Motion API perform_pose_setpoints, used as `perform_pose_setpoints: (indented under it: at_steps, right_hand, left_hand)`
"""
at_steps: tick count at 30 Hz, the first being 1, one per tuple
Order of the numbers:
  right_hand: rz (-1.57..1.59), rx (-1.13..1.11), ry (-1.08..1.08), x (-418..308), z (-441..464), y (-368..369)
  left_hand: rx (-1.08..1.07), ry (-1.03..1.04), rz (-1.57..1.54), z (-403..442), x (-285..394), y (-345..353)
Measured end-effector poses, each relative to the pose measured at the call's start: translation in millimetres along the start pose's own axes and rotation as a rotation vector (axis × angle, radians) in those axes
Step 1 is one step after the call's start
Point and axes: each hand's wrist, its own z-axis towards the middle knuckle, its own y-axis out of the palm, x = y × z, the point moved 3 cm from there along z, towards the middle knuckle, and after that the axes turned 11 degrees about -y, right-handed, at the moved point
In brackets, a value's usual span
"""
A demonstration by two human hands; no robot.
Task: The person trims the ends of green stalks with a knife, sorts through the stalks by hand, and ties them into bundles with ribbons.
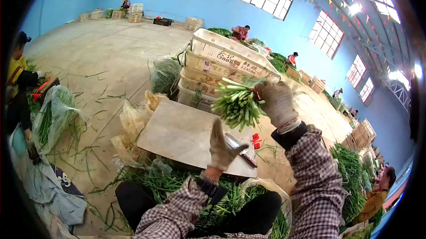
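My right hand (pixel 276 103), in a worn work glove, grips a bunch of green vegetable stalks (pixel 238 106) tied with a red band. The bunch is raised above the far right of a pale board (pixel 177 128), its light cut ends towards the left. Lower down, my left hand (pixel 223 148), gloved too, is held with fingers up and thumb spread, empty. Partly behind it, a knife (pixel 249 160) with a wide blade and brown handle lies on the board. Small red strips (pixel 256 141) are by the board's right edge. Loose green stalks (pixel 177 185) lie around my legs.
Beyond the board stand stacked white plastic crates (pixel 208 79). Crumpled plastic bags (pixel 133 119) lie left of the board, with a bag of greens (pixel 55 112) beside a co-worker (pixel 20 70). Piled greens (pixel 348 172) are on the right. Scattered stalks litter the floor; other people work farther off.
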Motion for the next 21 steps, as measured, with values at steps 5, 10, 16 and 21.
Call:
perform_pose_setpoints:
  at_steps: [5, 10, 16, 21]
  right_hand:
    - [2.348, 0.419, 0.574, -26.3, -1.5, 14.2]
    - [1.398, 0.238, 0.26, -120.3, 27.4, 79.4]
    - [2.191, 0.058, 0.798, -233.0, 33.6, 140.2]
    - [2.941, 0.413, 0.977, -270.2, -17.1, 229.3]
  left_hand:
    - [0.118, 0.256, -0.117, 106.1, 52.8, -51.7]
    - [-0.075, 0.316, 0.132, 142.0, 86.6, -132.1]
    - [-0.239, 0.479, 0.992, 140.4, 39.5, -94.4]
    - [-0.706, 0.348, 1.542, 122.2, -55.6, -5.8]
